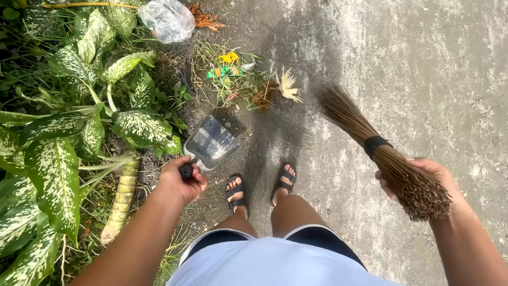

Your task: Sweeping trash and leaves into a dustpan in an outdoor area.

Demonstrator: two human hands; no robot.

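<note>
My left hand [182, 182]: fingers clamped on the black handle of a grey dustpan [211, 142], angled toward the litter pile [241, 79]. My right hand [423, 182]: fingers wrapped round a stick broom [378, 148], bristles beside that pile on the concrete path [423, 63]

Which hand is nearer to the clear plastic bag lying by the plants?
Left. The left hand, gripping the dustpan, is below the plastic bag on the same side; the right hand, holding the stick broom, is far across the pavement.

Sunlit concrete ground [423, 79], spotted-leaf plants [53, 159]
</note>
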